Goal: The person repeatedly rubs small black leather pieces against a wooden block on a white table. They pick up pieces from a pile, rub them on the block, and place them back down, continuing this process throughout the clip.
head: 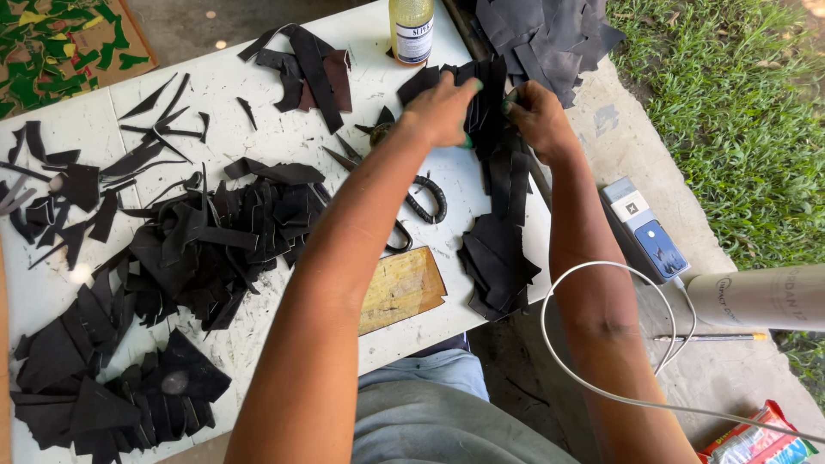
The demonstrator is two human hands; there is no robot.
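Observation:
Both my hands reach to the far right part of a white table [258,129]. My left hand [441,110] and my right hand [536,116] pinch a stack of black cut leather pieces [491,94] from either side, fingers closed on it. A longer strip of black pieces [507,185] hangs down from that stack toward a black pile [497,262] at the table's right edge. Large scissors with black handles [421,202] lie under my left forearm, partly hidden.
A glue bottle [412,30] stands at the far edge. Heaps of black offcuts [215,241] cover the left and middle of the table, with more at the near left corner [103,395]. A wooden block [400,288] lies near me. A phone [646,232] and white cable [601,266] sit on the right.

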